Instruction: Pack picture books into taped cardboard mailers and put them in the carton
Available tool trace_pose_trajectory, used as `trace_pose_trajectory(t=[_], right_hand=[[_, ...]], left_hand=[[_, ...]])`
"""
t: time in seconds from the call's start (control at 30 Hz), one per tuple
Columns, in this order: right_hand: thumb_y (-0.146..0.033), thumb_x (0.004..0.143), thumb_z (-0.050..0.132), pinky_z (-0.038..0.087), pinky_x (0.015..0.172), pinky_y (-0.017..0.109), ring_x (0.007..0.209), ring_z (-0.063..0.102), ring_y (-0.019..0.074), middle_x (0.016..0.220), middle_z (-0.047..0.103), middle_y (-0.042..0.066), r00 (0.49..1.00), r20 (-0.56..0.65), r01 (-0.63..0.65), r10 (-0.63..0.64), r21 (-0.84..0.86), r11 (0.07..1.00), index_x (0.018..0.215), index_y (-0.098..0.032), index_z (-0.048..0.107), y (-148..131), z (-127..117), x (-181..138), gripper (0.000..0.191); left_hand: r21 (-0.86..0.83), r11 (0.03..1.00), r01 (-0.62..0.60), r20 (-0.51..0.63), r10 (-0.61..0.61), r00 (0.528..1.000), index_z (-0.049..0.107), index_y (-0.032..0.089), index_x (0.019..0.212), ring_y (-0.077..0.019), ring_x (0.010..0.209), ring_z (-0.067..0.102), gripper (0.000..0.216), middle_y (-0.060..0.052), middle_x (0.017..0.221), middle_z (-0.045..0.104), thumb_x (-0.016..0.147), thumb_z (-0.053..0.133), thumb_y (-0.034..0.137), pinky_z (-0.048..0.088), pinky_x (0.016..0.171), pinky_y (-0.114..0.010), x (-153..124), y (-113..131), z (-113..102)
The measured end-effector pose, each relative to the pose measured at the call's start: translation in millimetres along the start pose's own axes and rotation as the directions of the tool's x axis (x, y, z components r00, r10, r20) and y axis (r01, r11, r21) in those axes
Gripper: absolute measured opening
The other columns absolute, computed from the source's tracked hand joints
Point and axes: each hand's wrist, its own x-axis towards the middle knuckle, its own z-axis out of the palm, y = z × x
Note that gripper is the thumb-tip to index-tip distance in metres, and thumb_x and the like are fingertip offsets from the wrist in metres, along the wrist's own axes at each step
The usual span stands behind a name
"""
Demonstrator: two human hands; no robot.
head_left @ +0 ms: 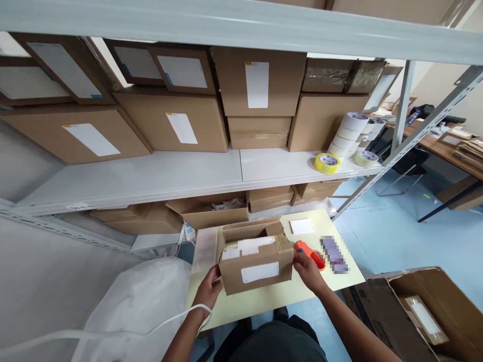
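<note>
A small cardboard box (234, 278) with white labels on its front and top sits over the near part of the pale yellow table (271, 300). My left hand (208, 290) grips its lower left side, thumb toward me. At the right end, my right hand (308, 271) holds the box edge, its fingertips partly hidden. Just beyond that hand lies a red tape dispenser (310, 253). Behind the held box stands another cardboard piece with raised flaps (251, 229). A white card (302, 225) and a blurred-out purplish object (334, 254) are on the table's right side.
A grey metal shelf (181, 173) spans the front, loaded with cardboard boxes (264, 83), stacked tape rolls (343, 138) and a yellow tape roll (327, 163). A large open carton (373, 301) stands at lower right. White sheeting (147, 296) and a white cable (151, 332) are at left.
</note>
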Motion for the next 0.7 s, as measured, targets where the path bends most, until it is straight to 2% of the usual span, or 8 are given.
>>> trace_pose_trajectory(t=[0.1,0.2,0.3,0.4,0.47,0.53,0.6,0.7], right_hand=[[-0.039,0.08,0.052,0.057,0.077,0.039,0.085,0.069,0.0275,0.085,0.074,0.01,0.994,-0.008,-0.113,0.113,-0.03,0.993,0.083,-0.019,0.072,19.7,-2.1,-11.0,0.028],[-0.05,0.087,0.05,0.057,0.072,0.041,0.082,0.07,0.0288,0.084,0.075,0.01,0.989,-0.034,-0.145,0.143,-0.045,0.988,0.087,-0.02,0.073,28.1,-1.6,-18.3,0.038],[-0.053,0.092,0.048,0.058,0.079,0.043,0.089,0.072,0.0304,0.092,0.076,0.012,0.991,-0.102,-0.096,0.083,-0.135,0.986,0.095,-0.021,0.074,20.5,-0.8,-21.2,0.042],[-0.049,0.094,0.049,0.058,0.086,0.044,0.097,0.071,0.0296,0.109,0.074,0.013,0.988,-0.149,-0.006,-0.036,-0.274,0.962,0.111,-0.021,0.072,6.8,1.5,-20.2,0.04],[-0.044,0.094,0.054,0.057,0.093,0.047,0.104,0.069,0.0299,0.117,0.071,0.014,0.985,-0.1,0.094,-0.143,-0.389,0.916,0.12,-0.022,0.069,-1.2,3.5,-17.8,0.038],[-0.04,0.09,0.062,0.054,0.1,0.05,0.114,0.065,0.0318,0.125,0.067,0.014,0.974,-0.012,0.19,-0.227,-0.502,0.843,0.126,-0.023,0.067,-7.9,5.0,-14.3,0.04],[-0.039,0.084,0.072,0.052,0.104,0.051,0.12,0.062,0.0338,0.133,0.062,0.016,0.97,0.067,0.228,-0.234,-0.587,0.777,0.133,-0.024,0.064,-13.9,5.4,-9.9,0.052],[-0.042,0.076,0.082,0.054,0.096,0.048,0.116,0.064,0.0343,0.138,0.057,0.017,0.986,0.134,0.165,-0.101,-0.671,0.722,0.146,-0.026,0.055,-22.3,4.3,-2.5,0.076]], left_hand=[[0.034,0.993,0.113,0.014,-0.114,0.993,0.072,0.02,0.11,-0.032,0.119,0.067,0.055,-0.011,0.118,0.077,0.063,0.061,0.048,0.048,0.11,-0.045,-6.6,-21.9,-1.5],[-0.001,0.976,0.219,0.002,-0.219,0.976,0.072,0.02,0.108,-0.0316,0.117,0.068,0.056,-0.011,0.12,0.077,0.069,0.059,0.059,0.054,0.102,-0.043,-12.4,-28.3,1.8],[0.028,0.989,0.146,-0.057,-0.144,0.988,0.071,0.021,0.112,-0.0305,0.116,0.069,0.056,-0.011,0.119,0.076,0.076,0.06,0.063,0.055,0.1,-0.042,-14.4,-18.7,6.9],[0.174,0.984,0.025,-0.123,-0.003,0.992,0.069,0.023,0.114,-0.0282,0.102,0.071,0.053,-0.01,0.111,0.075,0.076,0.065,0.059,0.056,0.096,-0.042,-14.3,-4.0,12.8],[0.287,0.957,-0.035,-0.121,0.073,0.99,0.069,0.023,0.115,-0.0259,0.093,0.07,0.052,-0.009,0.111,0.072,0.075,0.068,0.056,0.057,0.093,-0.041,-14.8,3.5,16.5],[0.377,0.923,-0.08,-0.08,0.118,0.99,0.069,0.024,0.121,-0.0256,0.096,0.069,0.055,-0.009,0.117,0.067,0.073,0.071,0.051,0.055,0.096,-0.041,-16.2,9.1,18.9],[0.443,0.893,-0.078,-0.033,0.104,0.994,0.068,0.025,0.125,-0.0282,0.106,0.066,0.059,-0.009,0.119,0.065,0.071,0.074,0.049,0.052,0.1,-0.041,-17.2,15.7,19.3],[0.519,0.853,-0.062,0.041,0.047,0.998,0.068,0.025,0.12,-0.0326,0.115,0.062,0.061,-0.01,0.116,0.064,0.065,0.082,0.047,0.048,0.102,-0.042,-16.6,32.4,17.0]])
